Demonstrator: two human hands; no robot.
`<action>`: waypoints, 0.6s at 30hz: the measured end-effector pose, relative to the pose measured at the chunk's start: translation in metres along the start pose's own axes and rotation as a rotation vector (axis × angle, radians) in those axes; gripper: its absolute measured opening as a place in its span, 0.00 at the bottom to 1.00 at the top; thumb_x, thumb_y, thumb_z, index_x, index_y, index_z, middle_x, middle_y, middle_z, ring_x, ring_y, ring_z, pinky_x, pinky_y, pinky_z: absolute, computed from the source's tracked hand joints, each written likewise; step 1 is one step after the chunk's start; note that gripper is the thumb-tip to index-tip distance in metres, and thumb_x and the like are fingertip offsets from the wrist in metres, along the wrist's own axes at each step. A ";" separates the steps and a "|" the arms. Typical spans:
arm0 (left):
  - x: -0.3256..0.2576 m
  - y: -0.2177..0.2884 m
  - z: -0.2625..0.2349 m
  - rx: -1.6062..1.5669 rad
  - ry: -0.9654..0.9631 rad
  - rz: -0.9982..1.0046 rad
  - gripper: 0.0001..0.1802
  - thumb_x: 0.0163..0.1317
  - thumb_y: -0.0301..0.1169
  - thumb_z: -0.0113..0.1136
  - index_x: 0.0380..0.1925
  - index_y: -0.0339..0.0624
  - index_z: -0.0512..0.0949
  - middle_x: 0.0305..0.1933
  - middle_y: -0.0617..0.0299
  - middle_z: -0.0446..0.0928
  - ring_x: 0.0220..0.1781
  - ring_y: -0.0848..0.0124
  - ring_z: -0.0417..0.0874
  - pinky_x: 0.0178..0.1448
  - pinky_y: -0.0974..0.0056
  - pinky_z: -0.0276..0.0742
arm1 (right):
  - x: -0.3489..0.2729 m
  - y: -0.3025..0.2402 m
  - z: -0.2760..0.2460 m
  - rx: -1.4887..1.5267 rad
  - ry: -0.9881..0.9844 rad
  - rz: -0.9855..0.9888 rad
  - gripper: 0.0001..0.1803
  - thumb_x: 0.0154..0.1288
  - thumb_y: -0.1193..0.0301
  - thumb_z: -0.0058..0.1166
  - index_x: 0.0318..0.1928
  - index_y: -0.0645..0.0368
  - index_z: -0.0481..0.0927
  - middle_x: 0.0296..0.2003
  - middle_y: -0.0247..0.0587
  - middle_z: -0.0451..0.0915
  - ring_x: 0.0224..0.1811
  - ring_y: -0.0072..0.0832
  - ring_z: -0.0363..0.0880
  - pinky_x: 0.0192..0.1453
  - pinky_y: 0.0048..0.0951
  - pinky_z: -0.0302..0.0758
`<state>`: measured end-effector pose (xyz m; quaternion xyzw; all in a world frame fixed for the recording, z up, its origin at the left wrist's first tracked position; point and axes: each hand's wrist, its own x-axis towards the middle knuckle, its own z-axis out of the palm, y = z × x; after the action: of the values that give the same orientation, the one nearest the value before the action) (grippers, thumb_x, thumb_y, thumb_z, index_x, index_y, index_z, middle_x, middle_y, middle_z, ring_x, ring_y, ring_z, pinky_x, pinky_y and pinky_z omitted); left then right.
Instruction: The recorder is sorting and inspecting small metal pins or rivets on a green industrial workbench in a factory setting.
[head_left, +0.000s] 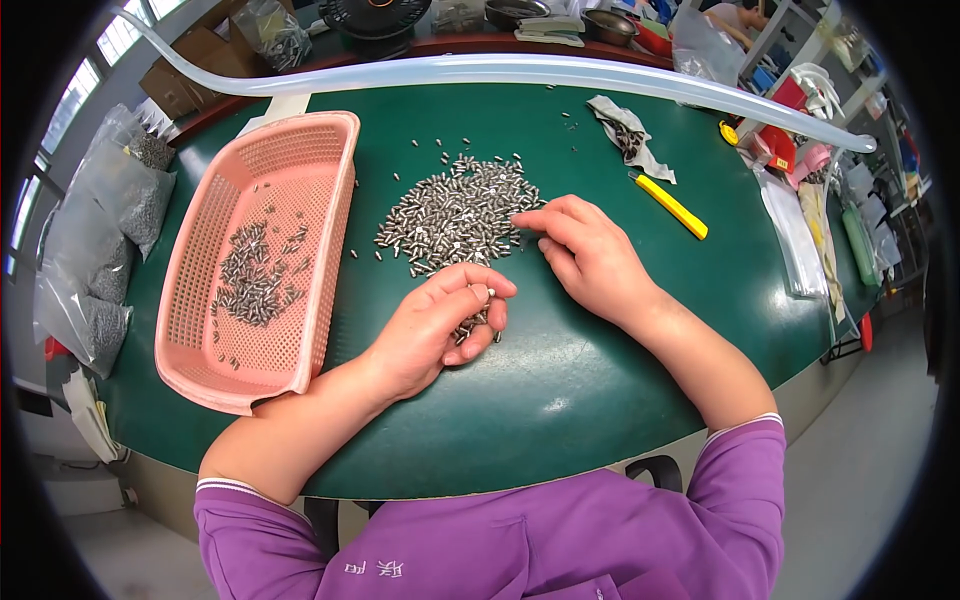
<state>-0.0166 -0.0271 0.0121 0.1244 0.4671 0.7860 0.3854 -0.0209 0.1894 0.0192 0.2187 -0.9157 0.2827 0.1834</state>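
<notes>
A heap of small metal pins [450,215] lies on the green table, with a few strays around its edge. My left hand [440,320] is curled just in front of the heap, holding several of the same small pins [470,325] in its fingers and palm. At the heap's right edge, my right hand [580,245] reaches in with its index finger stretched out to the pins. Its fingertips touch the edge of the pile; whether they pinch a pin is too small to tell. More pins lie in the pink perforated basket [175,330] to the left.
On the right lie a yellow utility knife [672,207] and a crumpled pale cloth [655,165] with dark bits on it. A long translucent tube [500,72] spans the table's far edge. Clear bags of small parts [105,330] stand at the far left.
</notes>
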 end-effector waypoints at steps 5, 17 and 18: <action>0.002 -0.002 -0.002 -0.037 0.006 0.008 0.12 0.69 0.36 0.42 0.41 0.40 0.70 0.32 0.61 0.71 0.19 0.81 0.63 0.19 0.78 0.55 | -0.002 0.001 -0.001 -0.052 -0.074 -0.023 0.13 0.54 0.77 0.53 0.42 0.53 0.79 0.35 0.38 0.74 0.41 0.36 0.74 0.46 0.35 0.73; 0.003 -0.004 -0.004 -0.046 -0.008 0.010 0.10 0.68 0.35 0.45 0.39 0.41 0.71 0.31 0.63 0.71 0.20 0.81 0.64 0.19 0.77 0.54 | -0.001 0.004 -0.004 -0.058 -0.065 -0.079 0.09 0.51 0.77 0.54 0.35 0.53 0.81 0.32 0.36 0.75 0.38 0.35 0.74 0.43 0.33 0.74; 0.003 -0.004 -0.004 -0.047 -0.009 0.011 0.10 0.68 0.35 0.45 0.39 0.41 0.71 0.31 0.63 0.71 0.20 0.81 0.64 0.19 0.77 0.54 | -0.002 0.003 -0.005 -0.059 -0.066 -0.080 0.09 0.51 0.77 0.54 0.35 0.53 0.81 0.32 0.36 0.75 0.38 0.35 0.74 0.43 0.33 0.74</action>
<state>-0.0190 -0.0266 0.0064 0.1211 0.4461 0.7983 0.3860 -0.0202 0.1951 0.0207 0.2587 -0.9198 0.2406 0.1708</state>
